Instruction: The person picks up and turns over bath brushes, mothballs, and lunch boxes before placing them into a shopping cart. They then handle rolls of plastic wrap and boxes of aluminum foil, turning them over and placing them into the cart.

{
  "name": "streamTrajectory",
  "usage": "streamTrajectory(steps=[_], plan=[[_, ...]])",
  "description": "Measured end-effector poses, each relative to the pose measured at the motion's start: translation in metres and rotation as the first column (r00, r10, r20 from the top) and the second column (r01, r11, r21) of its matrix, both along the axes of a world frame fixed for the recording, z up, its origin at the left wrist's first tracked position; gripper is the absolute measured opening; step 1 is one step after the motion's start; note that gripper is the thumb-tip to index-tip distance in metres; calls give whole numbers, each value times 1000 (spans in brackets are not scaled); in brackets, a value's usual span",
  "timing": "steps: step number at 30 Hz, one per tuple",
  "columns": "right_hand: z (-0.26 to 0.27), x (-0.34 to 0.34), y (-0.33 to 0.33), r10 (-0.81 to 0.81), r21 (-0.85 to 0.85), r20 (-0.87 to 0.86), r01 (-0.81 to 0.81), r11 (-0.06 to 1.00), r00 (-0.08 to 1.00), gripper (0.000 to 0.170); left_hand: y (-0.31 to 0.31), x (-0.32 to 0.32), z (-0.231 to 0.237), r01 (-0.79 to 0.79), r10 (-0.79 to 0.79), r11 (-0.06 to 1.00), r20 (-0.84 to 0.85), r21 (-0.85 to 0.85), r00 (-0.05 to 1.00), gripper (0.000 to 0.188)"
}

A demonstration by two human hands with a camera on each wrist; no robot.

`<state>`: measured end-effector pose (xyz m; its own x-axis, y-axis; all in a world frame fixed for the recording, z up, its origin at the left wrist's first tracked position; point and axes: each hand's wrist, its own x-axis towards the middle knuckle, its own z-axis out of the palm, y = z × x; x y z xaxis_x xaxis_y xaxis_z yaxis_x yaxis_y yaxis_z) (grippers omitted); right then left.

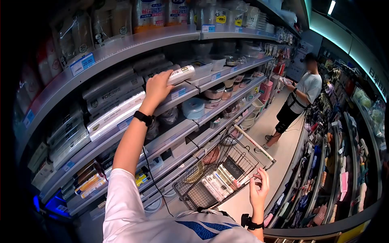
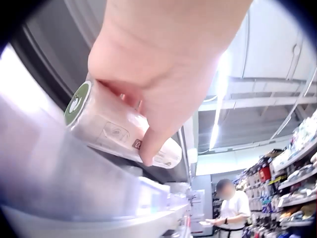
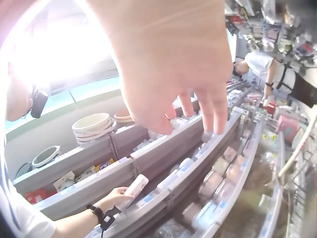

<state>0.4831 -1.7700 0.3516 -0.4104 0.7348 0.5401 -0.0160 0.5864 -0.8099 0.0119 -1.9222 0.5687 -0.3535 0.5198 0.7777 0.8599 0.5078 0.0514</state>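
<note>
My left hand (image 1: 159, 88) reaches to the shelf and grips a pale wrapped roll (image 1: 181, 74) near the shelf's front edge. In the left wrist view the left hand (image 2: 153, 74) has its thumb over the printed side of the roll (image 2: 111, 126), whose end shows a green round label. Below it on the shelf lie long white packages (image 1: 117, 114). My right hand (image 1: 259, 188) hangs in the air beside the cart, fingers loosely bent, holding nothing; the right wrist view shows the right hand (image 3: 171, 69) with loose fingers and nothing in them.
A wire shopping cart (image 1: 190, 174) with several packages (image 1: 221, 182) stands below, between my hands. Shelves of plastic containers (image 1: 193, 108) run along the left. A person in a white shirt (image 1: 310, 87) stands farther down the aisle, beside racks of hanging goods (image 1: 308, 162) on the right.
</note>
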Motion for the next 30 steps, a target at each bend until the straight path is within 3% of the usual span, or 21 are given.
streamTrajectory(steps=[2, 4, 7, 11, 17, 20, 28, 30], plan=[[-4, 10, 1, -47, 26, 22, 46, 999, 999, 40, 7, -25, -14, -123, 129, 986, 53, -112, 990, 52], [-1, 14, 0, -62, 13, 4, 62, 998, 998, 37, 14, -30, -22, -149, 181, 972, 178, -180, 967, 43], [-4, 18, 0, -97, 21, 40, 97, 995, 994, 36, 19, -25, -32, -176, 185, 978, 67, -116, 981, 38], [1, 22, 0, -123, 20, 82, 122, 992, 989, 35, 18, -12, -32, -64, 61, 993, -38, -98, 997, 40], [2, 21, 7, -62, 94, 133, 50, 994, 989, 32, 20, -5, -34, -72, 33, 979, -196, -191, 980, 52], [6, 17, 6, -41, 140, 194, 13, 990, 980, 32, 20, 1, -31, -66, 20, 964, -177, -258, 984, 54], [9, 4, -3, -25, 129, 220, -4, 992, 975, 25, 22, 2, -31, -31, 11, 969, -84, -246, 996, 46], [1, 1, -2, -54, 228, 267, -8, 974, 962, 26, 22, 2, -30, -3, -22, 973, -107, -231, 994, 43]])
